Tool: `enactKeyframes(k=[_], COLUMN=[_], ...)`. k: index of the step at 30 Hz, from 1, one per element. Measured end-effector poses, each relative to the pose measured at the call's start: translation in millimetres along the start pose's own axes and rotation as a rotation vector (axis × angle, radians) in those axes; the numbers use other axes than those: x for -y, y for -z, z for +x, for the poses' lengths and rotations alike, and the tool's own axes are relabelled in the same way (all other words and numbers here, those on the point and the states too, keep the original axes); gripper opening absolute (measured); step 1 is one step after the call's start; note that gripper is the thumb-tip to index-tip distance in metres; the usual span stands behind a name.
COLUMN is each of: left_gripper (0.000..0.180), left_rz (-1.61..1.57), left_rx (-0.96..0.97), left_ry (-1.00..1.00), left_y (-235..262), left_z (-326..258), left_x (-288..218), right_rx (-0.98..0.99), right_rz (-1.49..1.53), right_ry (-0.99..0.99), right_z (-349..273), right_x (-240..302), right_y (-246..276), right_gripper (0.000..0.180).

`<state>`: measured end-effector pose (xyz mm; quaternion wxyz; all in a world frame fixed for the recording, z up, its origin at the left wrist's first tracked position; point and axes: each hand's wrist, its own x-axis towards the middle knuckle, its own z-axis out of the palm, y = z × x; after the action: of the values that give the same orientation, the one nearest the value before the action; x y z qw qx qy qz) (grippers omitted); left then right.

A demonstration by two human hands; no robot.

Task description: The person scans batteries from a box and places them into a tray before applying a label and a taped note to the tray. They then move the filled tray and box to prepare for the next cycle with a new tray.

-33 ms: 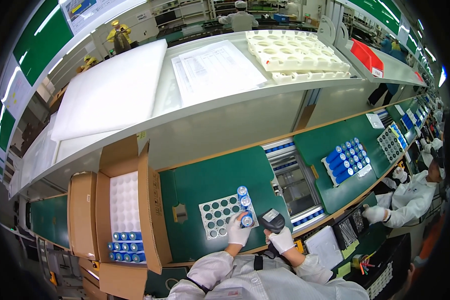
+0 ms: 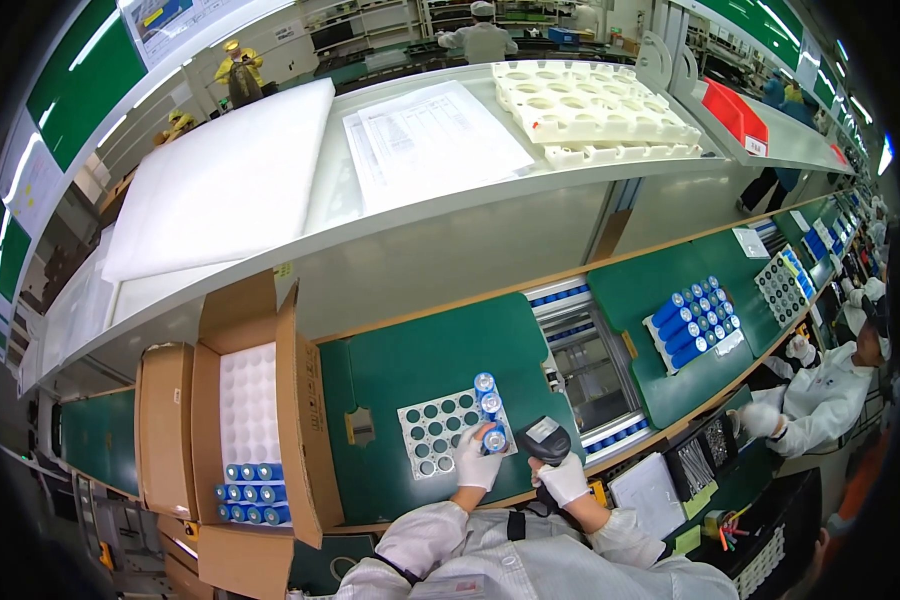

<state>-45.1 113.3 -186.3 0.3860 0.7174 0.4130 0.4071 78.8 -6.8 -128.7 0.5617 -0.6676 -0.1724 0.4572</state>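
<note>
A white tray with round holes (image 2: 436, 436) lies on the green work mat (image 2: 410, 350) in front of me. Along its right edge stand blue cylindrical battery cells (image 2: 486, 392). My gloved left hand (image 2: 476, 464) closes its fingers around another blue cell (image 2: 495, 439) at the tray's near right corner; its lower end is hidden. In my gloved right hand (image 2: 565, 482) is a black handheld scanner (image 2: 543, 438), gripped by its handle. The scanner's head is just right of the held cell and appears apart from it.
An open cardboard box (image 2: 310, 430) on the left holds blue cells and a white dimpled insert (image 2: 249, 390). Right of the mat runs a roller conveyor (image 2: 595, 375); beyond it stands a filled cell tray (image 2: 692, 325). A shelf (image 2: 370, 225) spans overhead. A co-worker (image 2: 820, 395) sits at right.
My hands, the cell and the scanner stay where they were. At the right, the co-worker's gloved hand has shifted slightly and is blurred.
</note>
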Motion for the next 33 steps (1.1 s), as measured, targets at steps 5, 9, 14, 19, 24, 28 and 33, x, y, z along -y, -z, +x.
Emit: enactKeyframes(k=[5, 9, 14, 19, 24, 28, 33], left_gripper=[0.044, 0.044, 0.044, 0.042, 0.047, 0.051, 0.036], left_rz=[0.144, 0.389, 0.638, 0.702, 0.701, 0.748, 0.54], left_rx=[-0.022, 0.069, 0.318, 0.397, 0.405, 0.498, 0.332], left_ry=[0.09, 0.174, 0.421, 0.477, 0.508, 0.473, 0.01], left_y=[-9, -11, -8, -4, 1, 18, 149], left_z=[7, 15, 32, 42, 45, 38, 37], left_x=[-8, -11, -33, -47, -45, -34, -168], right_rx=[-0.02, -0.015, 0.002, -0.006, -0.02, -0.069, -0.078], right_rz=[0.0, 0.059, 0.112, 0.123, 0.126, -0.012, 0.071], right_ry=[0.008, 0.014, 0.015, 0.043, 0.002, 0.078, 0.103], right_z=[17, 39, 70, 89, 92, 106, 71], right_x=[-5, -4, 12, 5, -3, -41, -3], right_y=[5, -3, -26, -42, -49, -43, -19], right_gripper=[0.013, 0.013, 0.013, 0.016, 0.018, 0.03, 0.019])
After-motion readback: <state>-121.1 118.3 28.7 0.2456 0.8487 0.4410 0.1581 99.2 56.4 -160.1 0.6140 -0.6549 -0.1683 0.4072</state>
